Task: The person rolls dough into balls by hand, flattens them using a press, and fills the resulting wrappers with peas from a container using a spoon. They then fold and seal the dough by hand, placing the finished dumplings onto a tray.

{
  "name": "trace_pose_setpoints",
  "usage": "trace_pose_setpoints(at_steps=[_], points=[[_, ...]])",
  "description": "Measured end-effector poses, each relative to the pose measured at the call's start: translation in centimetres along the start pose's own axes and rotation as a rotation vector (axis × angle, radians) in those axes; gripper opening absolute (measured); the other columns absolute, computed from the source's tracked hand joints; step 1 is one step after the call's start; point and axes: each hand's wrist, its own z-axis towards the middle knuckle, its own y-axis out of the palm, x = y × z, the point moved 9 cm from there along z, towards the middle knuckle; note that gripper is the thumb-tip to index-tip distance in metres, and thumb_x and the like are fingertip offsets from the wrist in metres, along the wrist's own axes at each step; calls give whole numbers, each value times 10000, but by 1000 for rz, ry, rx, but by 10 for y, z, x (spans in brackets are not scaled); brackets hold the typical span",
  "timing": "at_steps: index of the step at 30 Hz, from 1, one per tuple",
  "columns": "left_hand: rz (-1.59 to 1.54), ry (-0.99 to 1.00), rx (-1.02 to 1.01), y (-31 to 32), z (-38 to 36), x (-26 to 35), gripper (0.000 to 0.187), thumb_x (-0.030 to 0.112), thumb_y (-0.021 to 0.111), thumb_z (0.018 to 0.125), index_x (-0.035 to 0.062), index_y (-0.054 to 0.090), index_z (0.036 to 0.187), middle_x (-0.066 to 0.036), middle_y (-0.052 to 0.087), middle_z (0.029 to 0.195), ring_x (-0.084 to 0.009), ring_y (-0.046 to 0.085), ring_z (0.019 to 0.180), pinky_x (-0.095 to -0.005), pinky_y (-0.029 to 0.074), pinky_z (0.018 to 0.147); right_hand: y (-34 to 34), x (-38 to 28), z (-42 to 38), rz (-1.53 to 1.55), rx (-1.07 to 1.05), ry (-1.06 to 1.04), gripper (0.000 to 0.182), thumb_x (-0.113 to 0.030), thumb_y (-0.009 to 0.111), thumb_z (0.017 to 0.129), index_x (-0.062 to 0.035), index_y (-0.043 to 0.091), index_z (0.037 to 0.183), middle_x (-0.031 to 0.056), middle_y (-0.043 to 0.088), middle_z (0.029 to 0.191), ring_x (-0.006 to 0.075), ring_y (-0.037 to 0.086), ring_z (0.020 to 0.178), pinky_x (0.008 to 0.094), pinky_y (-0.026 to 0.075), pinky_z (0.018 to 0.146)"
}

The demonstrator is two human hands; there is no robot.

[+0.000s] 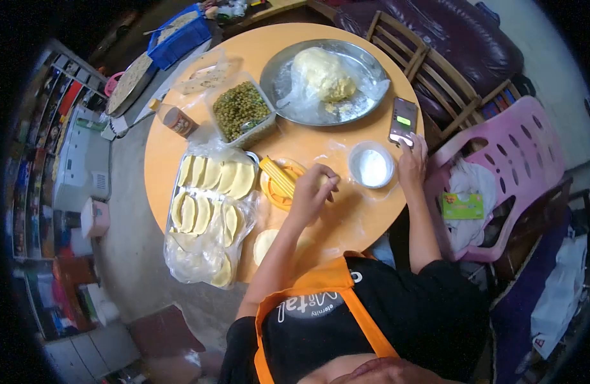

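Note:
My left hand [313, 193] is over the table with its fingers curled. A pale bit shows between them, too small to make out. Beside it is a yellow ribbed handle-like piece [278, 178] on a round orange plastic plate [267, 192]. My right hand [412, 164] reaches to the table's right edge, fingers stretched out and touching the lower end of a smartphone [404, 118] with a lit screen. Between my hands sits a round tub of white powder [373, 168]. A flat round dough wrapper [265, 245] lies near my left forearm.
A tray of folded dough pieces [204, 214], partly under plastic film, lies left on the round table [244, 45]. Behind stand a container of green beans or peas [240, 112], a bottle [178, 121] and a metal tray [276, 70] with a dough lump [324, 72]. A pink chair [532, 141] stands right.

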Motion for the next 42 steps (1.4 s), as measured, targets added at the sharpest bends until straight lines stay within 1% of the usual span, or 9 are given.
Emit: trace_pose_setpoints(at_steps=[7, 8, 11, 16, 22, 26, 32, 35, 42], points=[[345, 293, 49, -3, -3, 19, 200, 136, 749, 837, 36, 576, 857, -53, 603, 725, -123, 514, 594, -286, 424, 557, 0, -3, 0, 13, -17, -16, 299, 20, 545, 845, -16, 668, 1114, 187, 514, 1305, 392, 421, 1299, 484, 380, 1081], [325, 190, 18, -4, -2, 13, 217, 144, 768, 818, 41, 578, 840, -57, 610, 766, -139, 592, 713, -276, 447, 663, 2, -1, 0, 2, -20, -18, 297, 17, 546, 847, -13, 667, 1116, 188, 514, 1304, 391, 422, 1297, 483, 383, 1080], [260, 248, 84, -5, -1, 13, 232, 151, 760, 827, 37, 559, 841, -65, 596, 743, -155, 485, 615, -301, 409, 576, 6, 1, -2, -1, -5, -53, 302, 14, 553, 847, -19, 661, 1127, 186, 511, 1301, 378, 423, 1293, 479, 384, 1079], [41, 35, -4, 1, -2, 7, 156, 123, 711, 867, 16, 615, 928, -90, 593, 753, -158, 601, 623, -313, 463, 572, 6, 0, -1, 4, 5, -61, 300, 6, 565, 846, -21, 662, 1128, 181, 514, 1299, 368, 431, 1286, 467, 383, 1074], [300, 422, 71, -2, -3, 18, 117, 100, 727, 836, 19, 652, 874, -109, 640, 820, -227, 625, 756, -326, 486, 677, 0, -6, -1, -3, -23, -53, 314, 18, 559, 830, -25, 665, 1122, 188, 513, 1306, 374, 441, 1276, 461, 381, 1076], [263, 246, 13, -1, 1, 9, 105, 62, 721, 824, 21, 665, 904, -104, 634, 877, -237, 624, 868, -339, 498, 752, 3, 2, -3, 10, -9, -44, 317, 28, 558, 834, -19, 657, 1132, 192, 507, 1317, 394, 429, 1286, 487, 371, 1086], [159, 297, 60, -3, -3, 34, 126, -6, 689, 829, 8, 668, 953, -117, 610, 1026, -250, 629, 908, -355, 516, 812, 4, -1, -2, 38, -9, -30, 336, 52, 538, 833, -14, 653, 1143, 195, 501, 1318, 401, 410, 1300, 505, 357, 1097], [230, 426, 43, -2, -2, 32, 110, 34, 698, 839, 21, 676, 946, -111, 632, 967, -234, 637, 875, -355, 517, 773, 7, 2, -2, 18, -16, -24, 349, 56, 541, 823, -9, 652, 1147, 199, 497, 1322, 400, 409, 1301, 503, 351, 1102], [277, 296, -47, 5, -4, 22, 131, 106, 691, 878, 9, 647, 801, -68, 616, 691, -153, 593, 622, -296, 472, 590, 13, 8, -3, -9, -29, -22, 364, 50, 536, 822, -17, 653, 1160, 197, 493, 1332, 395, 402, 1314, 494, 346, 1107]])
